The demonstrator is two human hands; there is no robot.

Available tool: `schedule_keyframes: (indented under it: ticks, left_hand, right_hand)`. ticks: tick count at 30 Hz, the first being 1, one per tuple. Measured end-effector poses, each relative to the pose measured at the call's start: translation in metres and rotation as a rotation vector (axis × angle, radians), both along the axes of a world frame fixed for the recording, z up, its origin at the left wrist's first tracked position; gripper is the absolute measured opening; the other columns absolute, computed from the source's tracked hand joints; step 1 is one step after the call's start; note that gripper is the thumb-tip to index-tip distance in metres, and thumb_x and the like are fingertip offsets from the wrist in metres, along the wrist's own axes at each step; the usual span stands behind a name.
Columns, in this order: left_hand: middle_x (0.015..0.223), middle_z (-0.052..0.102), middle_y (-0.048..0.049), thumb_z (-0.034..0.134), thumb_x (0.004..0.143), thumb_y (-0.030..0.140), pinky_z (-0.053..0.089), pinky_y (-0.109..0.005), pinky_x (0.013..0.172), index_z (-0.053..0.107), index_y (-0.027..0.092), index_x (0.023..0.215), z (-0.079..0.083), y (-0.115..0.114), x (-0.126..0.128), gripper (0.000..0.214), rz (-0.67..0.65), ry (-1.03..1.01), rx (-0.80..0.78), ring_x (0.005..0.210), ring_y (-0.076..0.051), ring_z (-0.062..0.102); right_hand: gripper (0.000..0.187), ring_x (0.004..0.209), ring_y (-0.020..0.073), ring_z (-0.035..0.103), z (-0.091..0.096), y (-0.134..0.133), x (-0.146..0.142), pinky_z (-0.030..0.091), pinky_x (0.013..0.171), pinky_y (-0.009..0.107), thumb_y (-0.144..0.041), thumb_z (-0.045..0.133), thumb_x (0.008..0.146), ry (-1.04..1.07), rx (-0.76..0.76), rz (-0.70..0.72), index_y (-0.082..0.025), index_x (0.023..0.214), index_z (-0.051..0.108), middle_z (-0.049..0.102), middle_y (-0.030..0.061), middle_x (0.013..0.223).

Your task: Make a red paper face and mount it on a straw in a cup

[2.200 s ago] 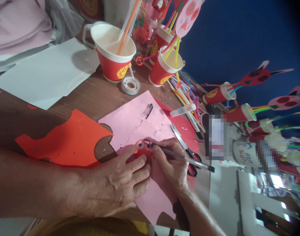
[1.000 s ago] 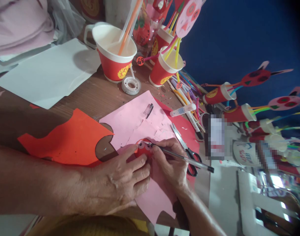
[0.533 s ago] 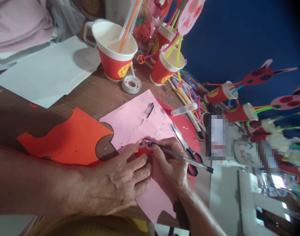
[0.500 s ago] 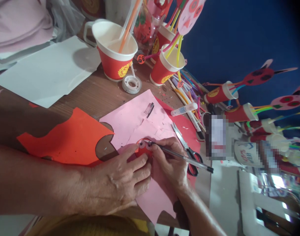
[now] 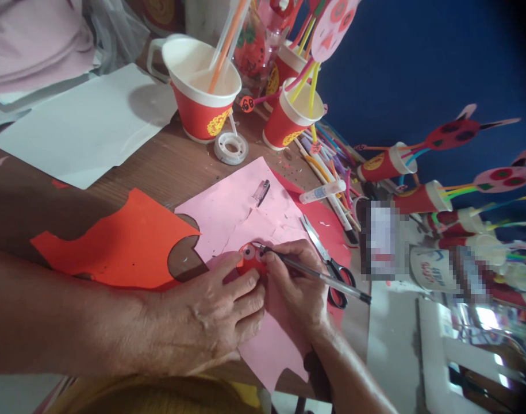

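Observation:
My left hand (image 5: 206, 319) lies flat on a pink paper sheet (image 5: 232, 213), its fingertips pressing down a small red paper cutout (image 5: 248, 261) that bears two white eye circles. My right hand (image 5: 295, 284) grips a black-tipped pen (image 5: 318, 276), and the pen's tip touches the cutout by the eyes. Part of the cutout is hidden under both hands.
An orange paper sheet (image 5: 116, 247) lies to the left, white paper (image 5: 81, 129) behind it. Scissors (image 5: 327, 261), a glue tube (image 5: 322, 192), a pen cap (image 5: 261, 192) and a tape roll (image 5: 230, 148) lie nearby. Red paper cups (image 5: 202, 86) with straws and paper craft figures (image 5: 452, 135) crowd the back and right.
The pen tip has shifted slightly over the cutout's eyes. Both hands stay in the same place.

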State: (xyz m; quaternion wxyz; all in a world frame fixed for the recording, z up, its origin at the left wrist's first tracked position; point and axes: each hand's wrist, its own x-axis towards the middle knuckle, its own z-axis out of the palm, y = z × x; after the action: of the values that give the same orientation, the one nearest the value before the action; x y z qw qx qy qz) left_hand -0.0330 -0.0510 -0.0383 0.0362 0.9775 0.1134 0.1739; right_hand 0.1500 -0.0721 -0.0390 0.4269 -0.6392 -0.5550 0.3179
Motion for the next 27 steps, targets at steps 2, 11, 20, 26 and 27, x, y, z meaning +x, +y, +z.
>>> schedule_keyframes:
  ticks: [2, 11, 20, 26, 27]
  left_hand:
    - [0.114, 0.064, -0.0129, 0.062, 0.081, 0.05, 0.04, -0.055, 0.096, 0.065, 0.016, 0.112, 0.0011, 0.0, -0.0003, 0.047, 0.004, 0.008, -0.004, 0.111, -0.034, 0.051]
    - [0.118, 0.062, -0.013, 0.057, 0.086, 0.046, 0.04, -0.055, 0.096, 0.065, 0.016, 0.112, 0.0028, 0.0032, -0.0011, 0.041, -0.02, 0.011, 0.022, 0.111, -0.033, 0.05]
    - [0.118, 0.062, -0.0137, 0.061, 0.083, 0.05, 0.04, -0.056, 0.096, 0.064, 0.016, 0.113, 0.0023, 0.0004, 0.0, 0.046, 0.007, 0.027, 0.007, 0.112, -0.034, 0.05]
    - [0.119, 0.062, -0.0133, 0.06, 0.084, 0.048, 0.038, -0.056, 0.098, 0.065, 0.016, 0.111, 0.0, -0.0002, 0.0009, 0.042, 0.016, -0.038, -0.008, 0.112, -0.033, 0.05]
    - [0.119, 0.062, -0.0132, 0.06, 0.084, 0.048, 0.038, -0.056, 0.098, 0.064, 0.016, 0.111, -0.0001, -0.0001, 0.0009, 0.042, 0.019, -0.04, -0.009, 0.112, -0.033, 0.05]
  right_hand:
    - [0.005, 0.062, 0.0127, 0.068, -0.0001, -0.0009, -0.0002, 0.055, 0.057, 0.023, -0.023, 0.067, 0.085, 0.024, -0.005, -0.021, -0.024, 0.089, 0.064, 0.071, -0.0022, 0.075]
    - [0.009, 0.06, 0.0096, 0.066, 0.0045, 0.0006, -0.0017, 0.054, 0.055, 0.019, -0.018, 0.069, 0.083, -0.022, 0.031, -0.006, -0.024, 0.086, 0.063, 0.069, -0.005, 0.072]
    - [0.007, 0.062, 0.0116, 0.067, -0.001, -0.0003, -0.0006, 0.054, 0.057, 0.023, -0.024, 0.069, 0.084, -0.015, 0.0, 0.005, -0.025, 0.087, 0.063, 0.069, -0.0037, 0.075]
    - [0.007, 0.066, 0.0132, 0.068, -0.0013, -0.0001, -0.0007, 0.055, 0.061, 0.025, -0.024, 0.068, 0.084, -0.024, -0.006, 0.006, -0.025, 0.089, 0.063, 0.07, -0.0026, 0.078]
    - [0.007, 0.067, 0.013, 0.068, -0.0013, 0.0, -0.0008, 0.055, 0.062, 0.024, -0.023, 0.068, 0.084, -0.021, -0.002, 0.007, -0.025, 0.089, 0.064, 0.071, -0.0027, 0.078]
